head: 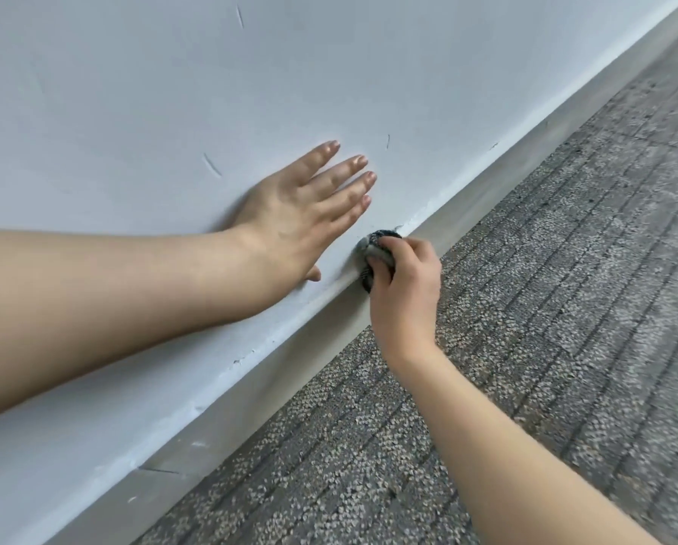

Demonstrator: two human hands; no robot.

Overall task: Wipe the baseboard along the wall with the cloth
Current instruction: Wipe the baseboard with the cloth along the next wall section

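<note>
The dark cloth (376, 255) is held bunched in the right hand (402, 285) and pressed on the baseboard (486, 198). The left hand (294, 214) is laid flat, fingers straight, on the wall (172, 92). Next, the cloth should probably be slid farther along.

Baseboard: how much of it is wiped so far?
Done: hard to say; no stretch of the baseboard looks cleaner than another. In hand: the right hand grips a balled cloth against its top edge, while the left hand lies flat on the wall. Left: probably plenty, since it runs on both ways, with pale flecks on the near part.
</note>
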